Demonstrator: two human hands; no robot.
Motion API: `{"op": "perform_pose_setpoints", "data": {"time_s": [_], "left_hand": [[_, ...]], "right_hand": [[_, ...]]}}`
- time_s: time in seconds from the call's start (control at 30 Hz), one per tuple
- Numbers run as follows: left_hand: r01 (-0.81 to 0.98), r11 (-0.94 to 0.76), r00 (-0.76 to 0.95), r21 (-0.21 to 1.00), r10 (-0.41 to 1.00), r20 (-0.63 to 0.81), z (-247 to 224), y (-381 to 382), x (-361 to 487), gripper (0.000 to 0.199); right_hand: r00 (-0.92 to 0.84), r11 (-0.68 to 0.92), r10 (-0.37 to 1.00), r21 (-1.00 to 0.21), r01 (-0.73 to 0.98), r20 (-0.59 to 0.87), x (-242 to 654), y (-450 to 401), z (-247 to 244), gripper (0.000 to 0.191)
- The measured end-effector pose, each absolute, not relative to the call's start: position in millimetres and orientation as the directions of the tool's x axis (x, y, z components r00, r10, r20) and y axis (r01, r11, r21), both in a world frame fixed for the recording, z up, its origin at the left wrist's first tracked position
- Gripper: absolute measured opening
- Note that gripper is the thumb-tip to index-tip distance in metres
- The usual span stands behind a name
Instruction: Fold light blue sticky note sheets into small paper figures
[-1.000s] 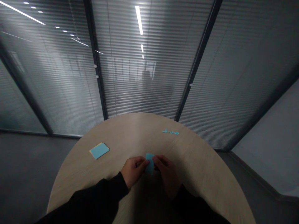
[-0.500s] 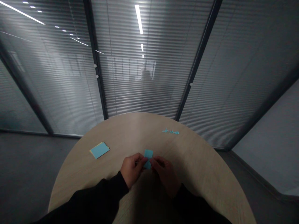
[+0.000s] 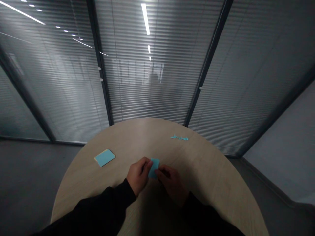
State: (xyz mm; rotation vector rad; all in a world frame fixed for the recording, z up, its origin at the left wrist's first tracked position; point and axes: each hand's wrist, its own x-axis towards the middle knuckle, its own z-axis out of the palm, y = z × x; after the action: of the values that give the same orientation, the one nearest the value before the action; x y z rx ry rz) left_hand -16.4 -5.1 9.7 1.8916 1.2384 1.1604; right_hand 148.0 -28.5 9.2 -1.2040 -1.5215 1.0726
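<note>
My left hand and my right hand meet above the near part of a round pale wood table. Between them is a small square of blue paper, tilted, with its left edge pinched by my left fingers and its lower right corner held by my right fingers. Dark sleeves cover both forearms. To the left lies a stack of sticky notes, blue on top with a yellow edge showing. Torn blue paper scraps lie near the far rim.
Beyond the table stands a glass partition with slatted blinds and dark metal frames. A dim, blurred figure of a person shows behind it. Grey floor surrounds the table.
The blue paper has shifted slightly left and tilted, its top now leaning right. My left hand has risen a little, and my right fingers have moved lower on the paper.
</note>
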Motion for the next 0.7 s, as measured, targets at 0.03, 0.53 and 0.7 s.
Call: {"op": "perform_pose_setpoints", "data": {"time_s": [0.03,0.53,0.7], "left_hand": [[0.406,-0.388,0.178,0.827,0.922,0.345,10.7,-5.0,-16.7,0.033],[0.417,-0.411,0.214,0.810,0.911,0.352,9.4,-4.1,-14.4,0.029],[0.480,-0.440,0.259,0.759,0.898,0.356,10.3,-5.0,-12.6,0.028]], "right_hand": [[-0.138,0.154,0.982,-0.965,0.211,0.127,147.6,-28.8,9.1,0.030],[-0.190,0.217,0.966,-0.948,0.233,0.175,141.6,-32.5,11.8,0.027],[-0.136,0.180,0.979,-0.955,0.235,0.151,141.2,-31.8,8.8,0.032]]}}
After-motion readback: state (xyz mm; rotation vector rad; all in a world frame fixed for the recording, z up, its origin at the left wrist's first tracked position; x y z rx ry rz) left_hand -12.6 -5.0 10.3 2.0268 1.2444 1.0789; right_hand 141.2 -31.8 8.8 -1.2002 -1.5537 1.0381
